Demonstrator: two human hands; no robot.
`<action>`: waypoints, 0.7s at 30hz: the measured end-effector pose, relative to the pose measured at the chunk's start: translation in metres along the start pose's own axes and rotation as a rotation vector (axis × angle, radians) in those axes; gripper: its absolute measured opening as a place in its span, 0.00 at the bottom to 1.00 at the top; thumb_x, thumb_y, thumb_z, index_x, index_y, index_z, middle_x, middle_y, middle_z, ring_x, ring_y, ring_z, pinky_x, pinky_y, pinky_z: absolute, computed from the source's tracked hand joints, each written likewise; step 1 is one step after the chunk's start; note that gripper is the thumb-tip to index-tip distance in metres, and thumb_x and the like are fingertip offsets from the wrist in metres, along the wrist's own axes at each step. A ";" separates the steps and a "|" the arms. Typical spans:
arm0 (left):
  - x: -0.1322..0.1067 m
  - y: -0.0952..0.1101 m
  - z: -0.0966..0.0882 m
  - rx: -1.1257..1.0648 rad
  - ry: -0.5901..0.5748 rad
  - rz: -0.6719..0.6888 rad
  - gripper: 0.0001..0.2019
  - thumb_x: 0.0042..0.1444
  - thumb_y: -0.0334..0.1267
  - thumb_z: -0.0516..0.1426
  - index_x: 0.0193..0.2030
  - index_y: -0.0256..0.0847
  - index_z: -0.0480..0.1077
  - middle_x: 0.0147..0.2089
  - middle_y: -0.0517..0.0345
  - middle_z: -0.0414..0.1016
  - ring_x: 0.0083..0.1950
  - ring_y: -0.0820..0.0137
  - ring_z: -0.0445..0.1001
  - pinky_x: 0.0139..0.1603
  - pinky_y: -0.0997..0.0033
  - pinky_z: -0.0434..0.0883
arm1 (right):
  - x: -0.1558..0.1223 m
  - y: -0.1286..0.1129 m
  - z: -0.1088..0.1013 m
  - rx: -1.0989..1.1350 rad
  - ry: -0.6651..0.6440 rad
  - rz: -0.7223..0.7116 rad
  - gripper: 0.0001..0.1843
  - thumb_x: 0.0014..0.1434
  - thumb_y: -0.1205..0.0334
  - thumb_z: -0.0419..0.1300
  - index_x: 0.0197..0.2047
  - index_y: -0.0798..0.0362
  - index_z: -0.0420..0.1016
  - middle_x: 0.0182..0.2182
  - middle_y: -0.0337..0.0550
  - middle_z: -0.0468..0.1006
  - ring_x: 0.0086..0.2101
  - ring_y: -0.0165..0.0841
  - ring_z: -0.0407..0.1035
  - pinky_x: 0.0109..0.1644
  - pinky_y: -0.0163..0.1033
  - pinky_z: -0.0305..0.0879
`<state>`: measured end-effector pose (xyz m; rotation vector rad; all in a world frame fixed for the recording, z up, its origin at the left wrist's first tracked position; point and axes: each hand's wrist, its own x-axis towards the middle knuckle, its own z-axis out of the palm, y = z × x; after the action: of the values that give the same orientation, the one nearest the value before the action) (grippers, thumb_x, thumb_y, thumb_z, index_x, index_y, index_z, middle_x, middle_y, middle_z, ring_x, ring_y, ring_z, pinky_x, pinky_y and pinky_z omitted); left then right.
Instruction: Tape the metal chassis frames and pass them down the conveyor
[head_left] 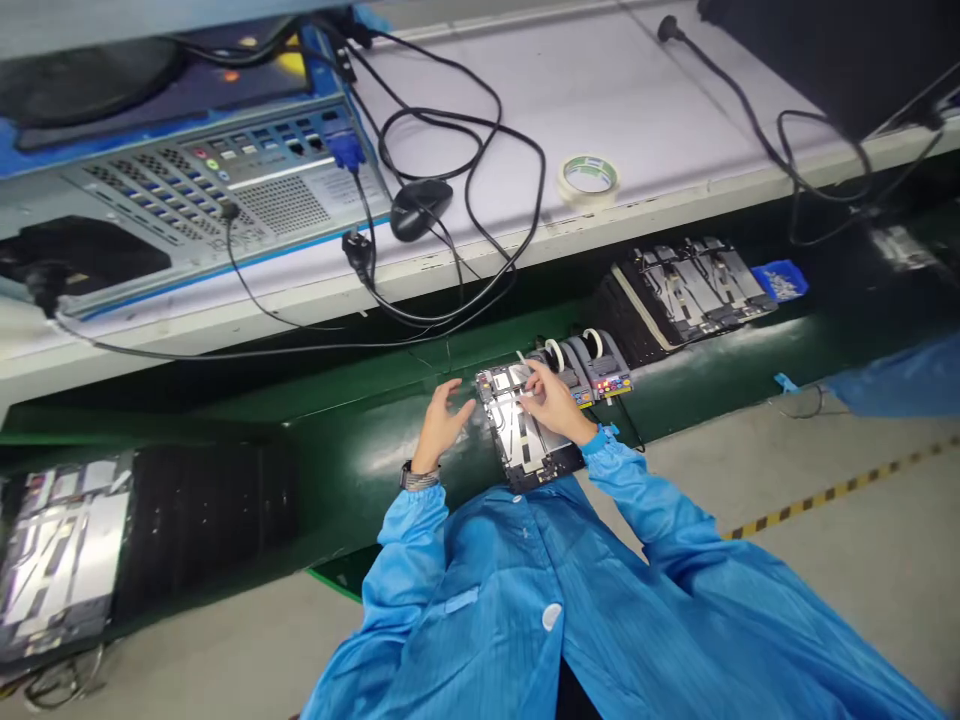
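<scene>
Left hand [442, 428] open with fingers curved, right hand [559, 405] bent at thumb and forefinger, a person in a blue coat [510, 580] works at a green bench [337, 430] below a white shelf [637, 90] that bears a computer case [277, 205]. Farther right stands a stack of opened electronic panels [686, 290]. One single panel [517, 430] lies between the hands, the left just beside it, the right over it; whether the right pinches anything cannot be told. Tape dispensers [611, 365] stand near the right hand.
</scene>
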<state>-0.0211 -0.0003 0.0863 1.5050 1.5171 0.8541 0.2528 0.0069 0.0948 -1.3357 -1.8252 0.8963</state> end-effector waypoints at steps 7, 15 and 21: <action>-0.023 -0.023 0.047 -0.179 0.095 -0.068 0.25 0.61 0.44 0.63 0.63 0.45 0.66 0.64 0.45 0.70 0.63 0.58 0.73 0.60 0.54 0.72 | 0.025 -0.016 0.037 0.032 -0.183 -0.077 0.38 0.60 0.70 0.60 0.72 0.47 0.58 0.38 0.40 0.74 0.38 0.37 0.67 0.49 0.43 0.66; -0.013 -0.023 0.065 -0.332 0.110 -0.180 0.21 0.63 0.46 0.61 0.59 0.43 0.68 0.62 0.45 0.73 0.60 0.60 0.75 0.56 0.58 0.74 | 0.050 -0.009 0.039 0.086 -0.195 -0.012 0.35 0.59 0.71 0.59 0.68 0.49 0.61 0.34 0.35 0.75 0.31 0.32 0.64 0.42 0.39 0.63; -0.006 -0.026 0.070 -0.383 0.107 -0.229 0.18 0.62 0.43 0.61 0.57 0.42 0.69 0.59 0.47 0.76 0.58 0.63 0.77 0.59 0.59 0.73 | 0.061 -0.011 0.034 0.066 -0.256 0.038 0.36 0.56 0.73 0.60 0.67 0.49 0.63 0.31 0.33 0.75 0.29 0.31 0.64 0.39 0.37 0.61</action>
<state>0.0295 -0.0135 0.0332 1.0029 1.4666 1.0316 0.2053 0.0589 0.0943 -1.2651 -1.9476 1.1832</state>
